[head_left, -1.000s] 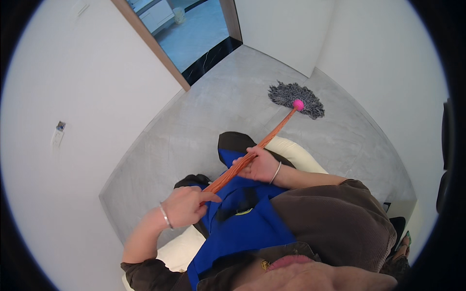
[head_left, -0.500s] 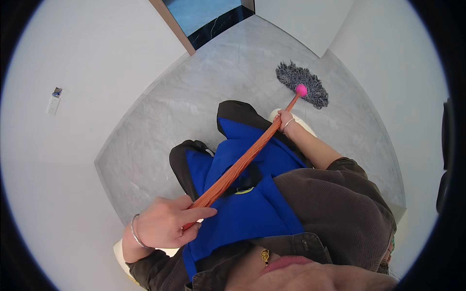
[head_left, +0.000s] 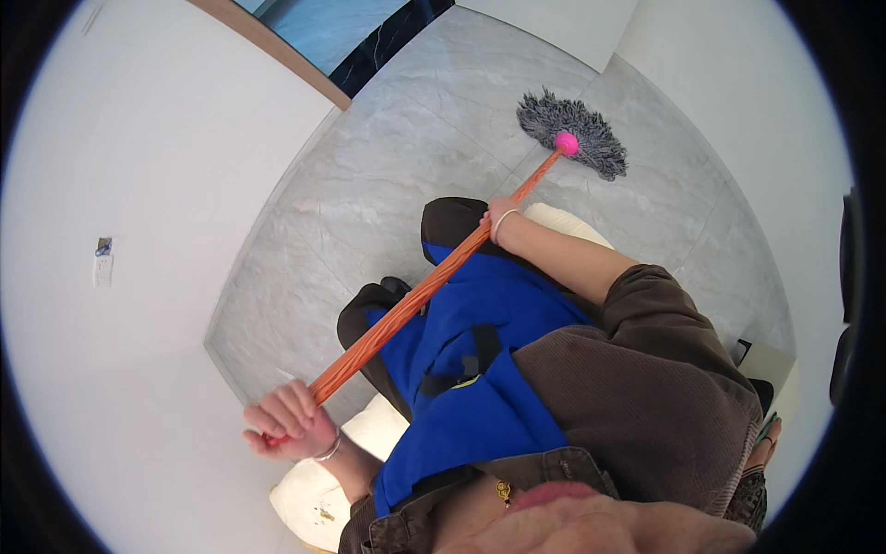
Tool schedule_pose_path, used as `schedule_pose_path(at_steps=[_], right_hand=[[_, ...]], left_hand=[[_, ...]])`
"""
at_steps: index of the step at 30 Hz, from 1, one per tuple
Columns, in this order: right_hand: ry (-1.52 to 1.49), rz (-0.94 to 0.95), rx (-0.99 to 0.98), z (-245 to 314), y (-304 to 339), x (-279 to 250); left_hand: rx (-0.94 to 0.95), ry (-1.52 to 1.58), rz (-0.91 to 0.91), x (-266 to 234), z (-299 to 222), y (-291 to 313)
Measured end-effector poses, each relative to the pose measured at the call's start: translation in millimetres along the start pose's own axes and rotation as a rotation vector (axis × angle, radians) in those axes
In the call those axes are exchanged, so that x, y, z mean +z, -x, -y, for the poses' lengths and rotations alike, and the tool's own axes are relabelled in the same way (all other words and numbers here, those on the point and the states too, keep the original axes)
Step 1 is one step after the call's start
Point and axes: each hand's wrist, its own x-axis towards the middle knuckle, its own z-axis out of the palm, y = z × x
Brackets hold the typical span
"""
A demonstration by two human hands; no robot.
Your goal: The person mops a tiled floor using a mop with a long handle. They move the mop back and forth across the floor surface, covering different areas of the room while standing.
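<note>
A mop with a grey shaggy head [head_left: 591, 132], a pink round joint [head_left: 567, 143] and an orange wood-patterned handle [head_left: 397, 319] slants across my body. The mop head lies on the grey floor at the upper right. My left hand [head_left: 293, 420], a silver bangle at its wrist, is closed around the handle's near end at the lower left. Farther along, my right hand [head_left: 503, 220] wraps the handle between my knee and the mop head. It wears a pale bracelet. My blue apron [head_left: 489, 406] lies beneath the handle.
Grey marble-look floor [head_left: 397, 152] meets white walls on both sides. A wood-framed doorway [head_left: 314, 74] with a black threshold is at the top, beside a white panel [head_left: 563, 23]. Cream soft surfaces [head_left: 314, 494] show beside me. Part of another person's arm [head_left: 762, 452] appears at lower right.
My left hand has moved left and outward from my torso with the handle's end. My right hand has shifted left. The mop head sits slightly higher in view, and the view has shifted.
</note>
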Motion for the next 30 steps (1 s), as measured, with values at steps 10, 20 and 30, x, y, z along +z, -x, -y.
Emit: schedule_pose_path(at_steps=[10,20,30], right_hand=[[-0.044,0.190,0.160,-57.8,95.5,75.3],[0.082,0.368,0.145,-67.6,104.1,87.7],[0.105,0.558,-0.075,11.1,-4.5,90.1]], left_hand=[[0.145,-0.235,0.198,21.7,-92.8,-6.6],[0.312,-0.407,0.079,86.1,-68.0,10.3],[0.327,-0.434,0.129,101.4,37.4,26.9]])
